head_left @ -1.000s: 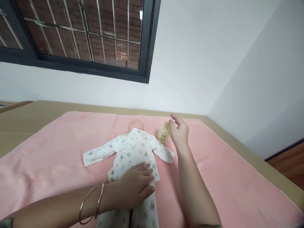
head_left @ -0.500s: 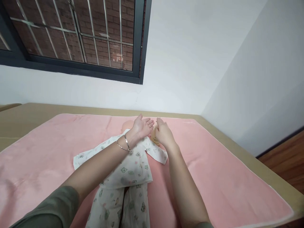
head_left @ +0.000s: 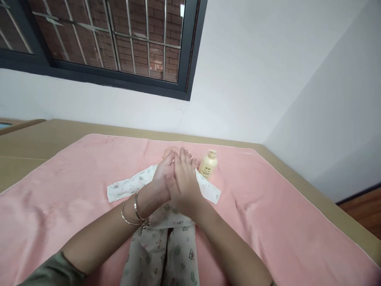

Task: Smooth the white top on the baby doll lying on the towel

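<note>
Pressed palm to palm, the left hand (head_left: 160, 180) and right hand (head_left: 184, 180) meet above the doll (head_left: 166, 198), fingers stretched out flat and holding nothing between them that I can see. Two thin bangles (head_left: 132, 208) hang at the left wrist, and a green sleeve (head_left: 50, 272) shows further down that arm. Under the hands the doll lies on its back, dressed in a white printed suit, its sleeves spread out to either side and its legs pointing toward the person. Its head (head_left: 170, 151) is mostly hidden behind the fingertips. Just beside the doll's shoulder, to the right of the hands and apart from them, a small yellow pump bottle (head_left: 207, 165) stands upright. Doll and bottle both rest on a pink blanket (head_left: 282, 222), which covers a tan bed (head_left: 38, 139) set in the corner of the room. Behind it a white wall rises to a dark-framed window (head_left: 119, 43) with metal bars and brick beyond.
</note>
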`<state>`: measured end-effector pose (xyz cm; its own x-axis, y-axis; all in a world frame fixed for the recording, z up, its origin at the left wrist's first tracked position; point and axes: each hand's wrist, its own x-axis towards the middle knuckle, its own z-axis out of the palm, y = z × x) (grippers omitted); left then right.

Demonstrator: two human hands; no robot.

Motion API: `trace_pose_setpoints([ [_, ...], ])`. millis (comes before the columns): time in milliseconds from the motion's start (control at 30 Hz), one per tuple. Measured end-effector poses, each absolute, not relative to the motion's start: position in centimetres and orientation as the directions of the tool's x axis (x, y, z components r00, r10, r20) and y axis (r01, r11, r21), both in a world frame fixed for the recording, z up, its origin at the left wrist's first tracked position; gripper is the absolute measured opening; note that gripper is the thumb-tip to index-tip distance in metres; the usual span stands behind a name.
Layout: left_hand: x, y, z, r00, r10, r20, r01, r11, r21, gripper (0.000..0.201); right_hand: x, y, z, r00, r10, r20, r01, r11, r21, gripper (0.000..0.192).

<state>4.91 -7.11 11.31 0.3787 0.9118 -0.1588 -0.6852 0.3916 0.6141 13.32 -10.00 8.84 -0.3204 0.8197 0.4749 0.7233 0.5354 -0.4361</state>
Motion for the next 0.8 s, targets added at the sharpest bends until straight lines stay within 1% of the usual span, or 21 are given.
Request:
trace_pose_setpoints([
  [100, 2.6, -6.4, 11.0, 0.334, 0.936, -0.113, -0.666, 0.319, 0.674, 0.064, 11.1, -12.8, 7.8, -0.502, 0.695, 0.514, 0.623, 0.703, -0.342, 0.093],
  [133, 2.0, -6.2, 10.8, 0.328, 0.941, -0.082, -0.661, 0.291, 0.691, 0.064, 10.7, -13.4, 7.5, -0.546, 0.663, 0.512, 0.595, 0.737, -0.32, 0.096],
  [200, 1.1, -6.2, 10.6, 0.322, 0.946, -0.031, -0.651, 0.245, 0.719, 0.063, 10.3, -14.1, 7.3, -0.587, 0.628, 0.51, 0.564, 0.77, -0.299, 0.097],
  [300, 0.9, -7.3, 10.9, 0.359, 0.933, -0.014, -0.634, 0.255, 0.73, 0.063, 10.1, -13.5, 7.6, -0.554, 0.616, 0.56, 0.566, 0.772, -0.289, 0.093],
  [433, 1.3, -9.5, 11.9, 0.348, 0.936, -0.043, -0.669, 0.281, 0.689, 0.067, 10.2, -10.8, 8.5, -0.455, 0.634, 0.625, 0.589, 0.741, -0.322, 0.084],
  [533, 0.8, -10.3, 12.3, 0.347, 0.937, 0.037, -0.657, 0.215, 0.723, 0.067, 9.9, -9.6, 8.5, -0.402, 0.651, 0.644, 0.601, 0.718, -0.351, 0.074],
  [567, 0.4, -10.2, 12.4, 0.32, 0.945, 0.062, -0.653, 0.172, 0.738, 0.067, 9.7, -9.7, 8.3, -0.402, 0.652, 0.642, 0.597, 0.719, -0.357, 0.073],
  [633, -0.7, -9.6, 12.6, 0.217, 0.971, 0.097, -0.643, 0.068, 0.763, 0.068, 9.0, -10.5, 7.8, -0.452, 0.635, 0.627, 0.559, 0.749, -0.355, 0.078],
  [733, -2.4, -8.2, 13.1, 0.054, 0.983, 0.178, -0.62, -0.107, 0.778, 0.069, 7.8, -12.5, 6.8, -0.574, 0.549, 0.608, 0.453, 0.831, -0.323, 0.091],
  [800, -2.8, -7.5, 12.9, 0.014, 0.976, 0.218, -0.602, -0.165, 0.781, 0.068, 7.5, -13.4, 6.5, -0.603, 0.512, 0.612, 0.412, 0.857, -0.31, 0.093],
])
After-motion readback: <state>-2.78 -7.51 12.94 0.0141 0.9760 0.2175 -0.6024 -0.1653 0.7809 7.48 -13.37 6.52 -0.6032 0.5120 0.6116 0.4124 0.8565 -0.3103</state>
